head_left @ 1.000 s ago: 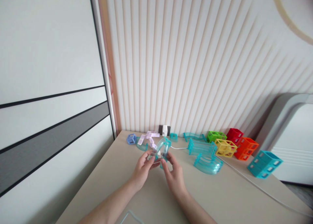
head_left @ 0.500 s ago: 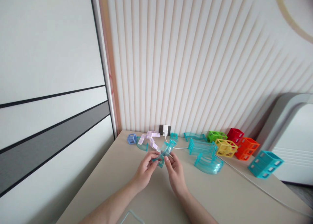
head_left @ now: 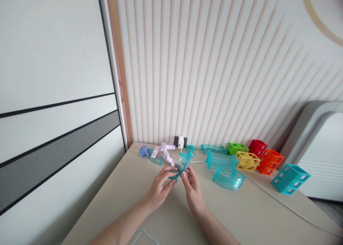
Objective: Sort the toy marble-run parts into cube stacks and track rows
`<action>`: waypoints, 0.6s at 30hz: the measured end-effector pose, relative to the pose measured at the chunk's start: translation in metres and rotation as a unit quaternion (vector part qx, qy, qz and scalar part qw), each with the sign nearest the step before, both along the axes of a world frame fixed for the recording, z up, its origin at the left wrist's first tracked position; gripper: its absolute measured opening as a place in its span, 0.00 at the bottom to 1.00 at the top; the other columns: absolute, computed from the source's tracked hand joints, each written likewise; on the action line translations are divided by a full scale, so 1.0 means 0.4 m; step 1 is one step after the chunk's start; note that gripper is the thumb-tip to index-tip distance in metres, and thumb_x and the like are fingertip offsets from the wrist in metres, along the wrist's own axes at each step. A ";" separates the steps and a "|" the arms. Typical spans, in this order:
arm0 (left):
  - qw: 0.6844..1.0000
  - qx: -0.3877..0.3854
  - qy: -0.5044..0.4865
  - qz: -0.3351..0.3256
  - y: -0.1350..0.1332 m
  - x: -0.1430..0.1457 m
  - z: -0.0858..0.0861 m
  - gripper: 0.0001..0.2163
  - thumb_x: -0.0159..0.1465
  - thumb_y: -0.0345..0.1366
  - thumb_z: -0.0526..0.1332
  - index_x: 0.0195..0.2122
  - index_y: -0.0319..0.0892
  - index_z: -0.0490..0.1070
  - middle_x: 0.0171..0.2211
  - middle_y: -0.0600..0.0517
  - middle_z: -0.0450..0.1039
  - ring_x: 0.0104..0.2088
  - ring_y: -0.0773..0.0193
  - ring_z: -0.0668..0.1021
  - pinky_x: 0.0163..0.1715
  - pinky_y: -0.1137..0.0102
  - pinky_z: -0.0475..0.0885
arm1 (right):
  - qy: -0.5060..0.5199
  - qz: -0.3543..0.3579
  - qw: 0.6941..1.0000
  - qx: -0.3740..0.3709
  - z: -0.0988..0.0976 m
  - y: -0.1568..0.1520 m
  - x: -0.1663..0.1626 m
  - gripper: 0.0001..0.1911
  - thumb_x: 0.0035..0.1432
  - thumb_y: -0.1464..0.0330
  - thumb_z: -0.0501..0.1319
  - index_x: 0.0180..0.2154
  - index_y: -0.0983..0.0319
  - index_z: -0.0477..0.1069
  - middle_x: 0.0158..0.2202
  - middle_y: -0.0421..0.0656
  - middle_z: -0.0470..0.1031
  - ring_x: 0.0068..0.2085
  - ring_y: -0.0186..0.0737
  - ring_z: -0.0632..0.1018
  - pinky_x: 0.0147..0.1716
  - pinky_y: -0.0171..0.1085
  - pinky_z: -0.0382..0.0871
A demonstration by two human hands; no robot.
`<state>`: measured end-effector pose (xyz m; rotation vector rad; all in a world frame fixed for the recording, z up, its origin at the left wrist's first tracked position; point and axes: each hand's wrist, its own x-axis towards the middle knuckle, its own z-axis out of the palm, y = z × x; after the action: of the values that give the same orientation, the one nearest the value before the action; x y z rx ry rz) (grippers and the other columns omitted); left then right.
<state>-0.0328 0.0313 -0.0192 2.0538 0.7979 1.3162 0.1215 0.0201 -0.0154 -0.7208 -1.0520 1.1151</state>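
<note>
The curved track piece (head_left: 183, 163) is clear teal plastic. Its outline blends into the see-through parts behind it, so its exact shape is hard to make out, and its lower end is covered by fingertips. Both forearms run off the bottom edge of the view. A thin clear outline (head_left: 142, 235) on the bench (head_left: 241, 216) is cut off there too, and I cannot tell what it is. The white cable (head_left: 281, 201) leaves the frame at the lower right.

The left hand (head_left: 160, 188) and right hand (head_left: 192, 190) meet over the middle of the bench, and both are grasping the curved track piece. The left fingers (head_left: 168, 169) pinch its lower left end, and the right fingers close on it just beside them. The piece rises up and away from both sets of fingertips, off the bench surface, and arcs towards the wall.

Behind it lie a blue cube (head_left: 144, 151), lilac strips (head_left: 163, 149) and a white plug (head_left: 181, 142). To the right, well apart from the hands, are two ribbed teal ramps (head_left: 227, 178), then green (head_left: 237, 148), yellow (head_left: 247, 161), red (head_left: 257, 146), orange (head_left: 269, 162) and teal blocks (head_left: 290, 179).
</note>
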 end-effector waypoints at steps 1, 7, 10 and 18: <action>1.000 0.003 0.001 0.002 0.000 -0.001 0.004 0.09 0.69 0.34 0.58 0.48 0.47 0.74 0.52 0.46 0.73 0.54 0.57 0.74 0.57 0.61 0.69 | -0.002 0.001 1.000 0.005 0.001 -0.001 0.000 0.20 0.59 0.55 0.66 0.49 0.56 0.71 0.46 0.46 0.82 0.47 0.47 0.81 0.49 0.44 0.74; 1.000 -0.006 -0.004 0.021 -0.008 -0.001 0.021 0.08 0.69 0.36 0.58 0.46 0.46 0.75 0.50 0.45 0.73 0.54 0.55 0.74 0.56 0.60 0.68 | -0.016 0.006 1.000 0.017 -0.004 -0.002 -0.002 0.21 0.59 0.54 0.65 0.52 0.54 0.71 0.50 0.47 0.80 0.51 0.49 0.79 0.55 0.49 0.71; 0.999 -0.025 -0.015 0.024 -0.011 0.001 0.024 0.07 0.70 0.36 0.56 0.42 0.45 0.74 0.46 0.46 0.74 0.51 0.56 0.75 0.53 0.62 0.69 | -0.030 0.013 0.999 0.014 -0.016 -0.002 -0.002 0.23 0.59 0.53 0.65 0.54 0.53 0.70 0.53 0.47 0.78 0.54 0.49 0.78 0.57 0.51 0.69; 0.998 -0.058 -0.021 0.000 -0.002 0.001 0.007 0.05 0.68 0.38 0.59 0.42 0.44 0.72 0.41 0.48 0.75 0.46 0.57 0.76 0.49 0.64 0.70 | -0.049 0.039 0.998 0.027 -0.029 -0.004 0.006 0.22 0.61 0.56 0.64 0.55 0.53 0.70 0.53 0.48 0.78 0.55 0.49 0.77 0.56 0.49 0.70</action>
<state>-0.0324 0.0304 -0.0166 1.9284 0.8364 1.2783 0.1240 0.0183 -0.0270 -0.7017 -1.1974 1.1218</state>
